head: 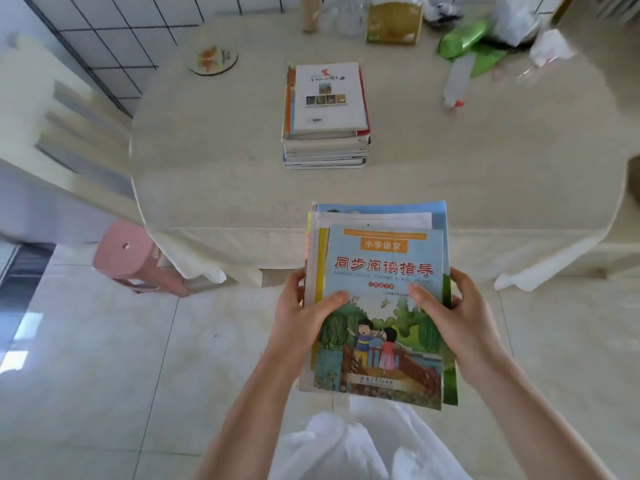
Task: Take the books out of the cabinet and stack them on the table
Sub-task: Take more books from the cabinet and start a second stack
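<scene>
Ahead of the two hands, in the head view, a desk (pixel 450 174) draped in a pale cloth fills the upper half of the frame. On its middle sits a stack of books (pixel 325 116), squared up fairly neatly, with a white-covered book on top; it lies well beyond the grip and straight in front of it, with bare cloth between. Farther back and to the left of the stack is a round coaster with an orange picture (pixel 214 59). Behind the stack, at the far edge, stand a yellow-green packet (pixel 394 20) and a clear glass (pixel 346 15), blurred. To the right of the stack lie a clear bottle with an orange cap (pixel 456 81), a green bag (pixel 467 39) and crumpled white plastic (pixel 550 46), all well apart from the stack. A pink stool (pixel 128 254) stands on the tiled floor (pixel 104 358) to the left of the grip, beside the desk's corner.

A bundle of books (pixel 377 271) is held flat over the floor, its far edge just reaching the desk's near edge. The left hand (pixel 301 317) clasps its left side, thumb on the top cover, fingers underneath. The right hand (pixel 457 313) clasps the right side the same way. The top cover is blue with red Chinese lettering and two drawn children on a bridge. Larger books show beneath it, offset past its far and left edges.
</scene>
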Motion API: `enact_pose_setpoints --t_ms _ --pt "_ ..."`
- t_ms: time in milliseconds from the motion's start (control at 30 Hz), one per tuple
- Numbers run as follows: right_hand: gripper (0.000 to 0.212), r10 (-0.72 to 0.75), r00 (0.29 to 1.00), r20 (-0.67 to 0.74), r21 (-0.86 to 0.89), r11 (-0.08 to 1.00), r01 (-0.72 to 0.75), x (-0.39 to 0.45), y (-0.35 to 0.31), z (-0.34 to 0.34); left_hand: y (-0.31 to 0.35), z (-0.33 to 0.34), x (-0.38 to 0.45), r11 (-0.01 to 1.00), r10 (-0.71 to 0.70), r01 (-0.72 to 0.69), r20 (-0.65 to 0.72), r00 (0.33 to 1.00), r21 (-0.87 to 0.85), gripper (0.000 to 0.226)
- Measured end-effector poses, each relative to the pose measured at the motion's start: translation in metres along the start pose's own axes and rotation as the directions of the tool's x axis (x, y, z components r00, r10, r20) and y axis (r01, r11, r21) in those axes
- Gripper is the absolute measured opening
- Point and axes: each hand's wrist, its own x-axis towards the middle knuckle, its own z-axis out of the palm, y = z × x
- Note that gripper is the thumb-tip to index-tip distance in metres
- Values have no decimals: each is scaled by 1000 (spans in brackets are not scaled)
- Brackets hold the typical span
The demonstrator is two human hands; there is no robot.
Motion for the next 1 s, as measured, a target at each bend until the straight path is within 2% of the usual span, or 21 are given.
enact_pose_setpoints --t_ms 167,300,500,800,1000 --pt "49 -25 997 67 -29 999 27 73 -41 -27 33 49 46 999 -9 7 -63 998 -36 56" --pt "53 -20 996 89 -45 999 24 114 -63 -39 53 72 70 998 14 -20 -90 996 -63 57" --pt "50 -24 991 129 3 1000 24 171 -104 -40 86 89 118 994 94 -100 -128 987 -42 61" --pt "60 -87 992 93 146 987 73 231 -159 -29 153 98 196 975 224 -224 -18 974 -1 64" --pt "68 -105 992 75 146 985 93 261 -172 -46 171 120 224 966 257 -258 43 965 22 66"
